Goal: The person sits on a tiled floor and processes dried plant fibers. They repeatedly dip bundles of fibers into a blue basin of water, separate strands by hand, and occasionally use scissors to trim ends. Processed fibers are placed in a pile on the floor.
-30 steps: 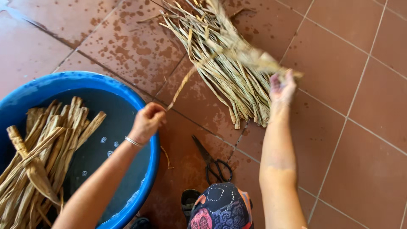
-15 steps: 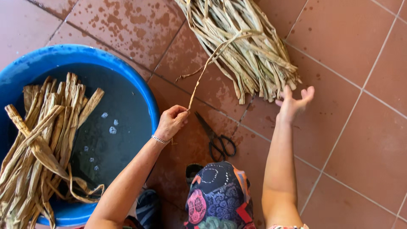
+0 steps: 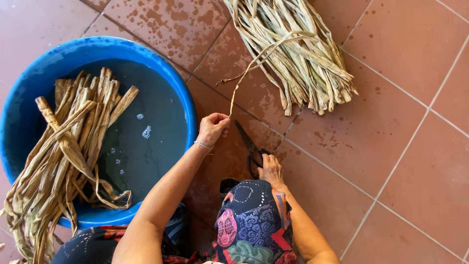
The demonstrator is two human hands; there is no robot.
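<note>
Head view: our left hand (image 3: 212,128) has its fingers pinching a thin dried leaf strip (image 3: 244,73) running up to the dry pale leaf bundle (image 3: 298,54). Our right hand (image 3: 271,168) touches black scissors (image 3: 249,146), grip unclear. Beside us, a round blue plastic tub (image 3: 29,83) holds soaking leaves (image 3: 68,146) on wet red floor tiles (image 3: 391,122).

I see the right hand (image 3: 271,168) has dropped from beside the dry leaf bundle (image 3: 298,54) onto the scissors (image 3: 251,149) on the floor, seemingly gripping their handles. The left hand (image 3: 212,128) has pulled the leaf strip (image 3: 244,78) nearer the knee.
</note>
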